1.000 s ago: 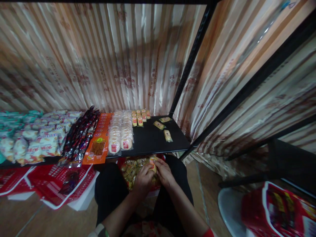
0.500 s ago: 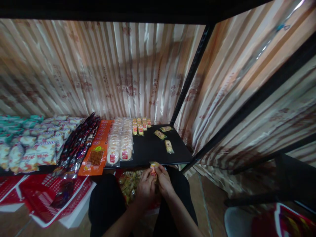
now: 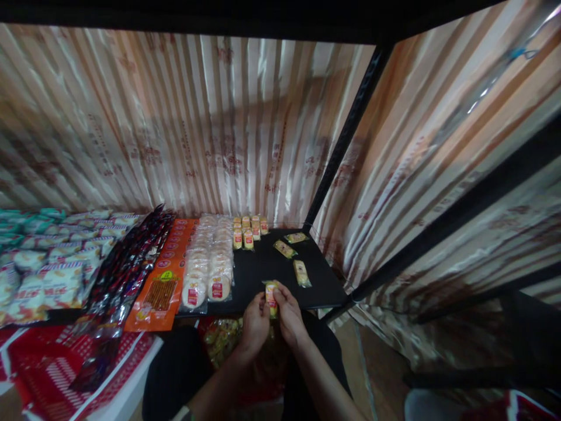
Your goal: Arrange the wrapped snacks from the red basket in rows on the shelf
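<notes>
Between my left hand and my right hand is a small yellow wrapped snack with a red and white label facing up. Both hands pinch it from the sides at the front edge of the black shelf. Beyond them, three loose yellow packets lie on the shelf, the nearest packet with its label hidden. Farther back, small packets of the same kind stand in rows, labels forward. Below my hands, a bag of yellow packets sits between my knees.
Left of the rows lie round white crackers, an orange pretzel-stick bag, dark shiny packets and white snack bags. A red basket stands at lower left. A black shelf post rises at right; a shelf hangs overhead.
My hands have lifted the yellow snack slightly forward to the shelf edge, and its label now shows more fully. The camera view has shifted a little.
</notes>
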A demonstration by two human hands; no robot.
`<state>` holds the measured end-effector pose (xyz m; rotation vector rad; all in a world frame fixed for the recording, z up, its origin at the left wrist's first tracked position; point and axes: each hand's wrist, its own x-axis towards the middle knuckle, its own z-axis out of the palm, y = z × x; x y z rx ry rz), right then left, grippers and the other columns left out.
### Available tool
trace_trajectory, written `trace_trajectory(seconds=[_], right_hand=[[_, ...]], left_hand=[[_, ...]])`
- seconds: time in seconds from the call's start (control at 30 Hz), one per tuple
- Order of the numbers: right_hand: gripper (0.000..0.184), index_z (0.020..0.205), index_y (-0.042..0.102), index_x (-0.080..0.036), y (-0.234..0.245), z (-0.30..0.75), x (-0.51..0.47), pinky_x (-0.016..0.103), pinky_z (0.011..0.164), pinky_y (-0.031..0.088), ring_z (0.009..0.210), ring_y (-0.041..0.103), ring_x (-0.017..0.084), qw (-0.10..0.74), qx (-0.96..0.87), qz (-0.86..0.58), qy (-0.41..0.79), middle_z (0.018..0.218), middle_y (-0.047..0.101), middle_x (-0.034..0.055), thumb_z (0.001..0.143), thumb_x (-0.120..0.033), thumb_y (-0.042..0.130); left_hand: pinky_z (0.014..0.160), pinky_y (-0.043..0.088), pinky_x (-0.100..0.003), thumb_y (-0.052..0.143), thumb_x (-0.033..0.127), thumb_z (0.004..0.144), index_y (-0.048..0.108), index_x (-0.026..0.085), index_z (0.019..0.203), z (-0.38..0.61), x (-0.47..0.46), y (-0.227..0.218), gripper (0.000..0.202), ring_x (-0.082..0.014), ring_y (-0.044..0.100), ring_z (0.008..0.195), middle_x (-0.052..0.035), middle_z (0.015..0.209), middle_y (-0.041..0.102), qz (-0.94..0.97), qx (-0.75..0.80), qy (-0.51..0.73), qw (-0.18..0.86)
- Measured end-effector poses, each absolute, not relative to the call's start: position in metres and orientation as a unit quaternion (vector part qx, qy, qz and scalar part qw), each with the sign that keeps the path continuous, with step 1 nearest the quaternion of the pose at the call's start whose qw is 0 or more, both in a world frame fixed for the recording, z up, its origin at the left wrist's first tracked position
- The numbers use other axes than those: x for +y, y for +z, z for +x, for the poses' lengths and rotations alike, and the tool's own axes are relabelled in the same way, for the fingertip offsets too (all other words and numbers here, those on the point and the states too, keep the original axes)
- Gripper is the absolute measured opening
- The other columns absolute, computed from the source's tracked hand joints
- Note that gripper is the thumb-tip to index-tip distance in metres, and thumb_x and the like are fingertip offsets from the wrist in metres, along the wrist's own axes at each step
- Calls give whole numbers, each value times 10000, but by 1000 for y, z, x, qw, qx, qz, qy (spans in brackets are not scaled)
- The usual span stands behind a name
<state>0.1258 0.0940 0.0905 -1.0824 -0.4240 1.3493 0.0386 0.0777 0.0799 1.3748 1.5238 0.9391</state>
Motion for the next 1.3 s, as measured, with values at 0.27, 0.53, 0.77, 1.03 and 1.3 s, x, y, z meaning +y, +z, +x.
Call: trace_trajectory(seconds=[0.27, 0.53, 0.77, 1.03, 1.3], right_hand=[[477, 985, 607, -155, 80, 132, 123, 315, 765, 483, 810, 631, 192, 592, -287, -539, 526, 899, 685, 68, 584, -401, 677], [387, 1068, 591, -184, 65, 138, 147, 345, 805, 467, 849, 613, 207, 460, -511, -661, 299, 977, 656, 82, 718, -316, 495], [430, 1133, 550, -123, 67, 131, 175, 336, 818, 451, 918, 584, 223, 407, -572, -686, 193, 1013, 626, 127, 755, -266, 404], [432, 1125, 532, -105, 52, 128, 202, 385, 851, 421, 957, 527, 250, 426, -594, -668, 142, 1035, 583, 159, 755, -295, 417], [411, 1112, 527, -113, 50, 125, 233, 369, 839, 421, 909, 525, 236, 443, -579, -671, 135, 978, 571, 138, 760, -288, 407]], left_hand=[[810, 438, -262, 408, 190, 775, 548, 156, 974, 43, 116, 79, 245, -143, 592, 859, -69, 940, 643, 543, 623, 404, 393], [797, 443, -251, 445, 168, 762, 512, 169, 925, 48, 147, 77, 176, -130, 604, 843, -62, 921, 644, 528, 629, 418, 388], [773, 444, -259, 433, 178, 764, 490, 180, 868, 49, 178, 78, 118, -137, 606, 815, -64, 885, 642, 529, 649, 405, 367], [828, 415, -271, 347, 198, 808, 553, 174, 880, 53, 204, 88, 219, -162, 568, 900, -75, 923, 626, 521, 681, 390, 335], [894, 399, -274, 345, 209, 816, 598, 159, 955, 54, 223, 99, 293, -173, 552, 959, -90, 1006, 612, 542, 678, 391, 305]])
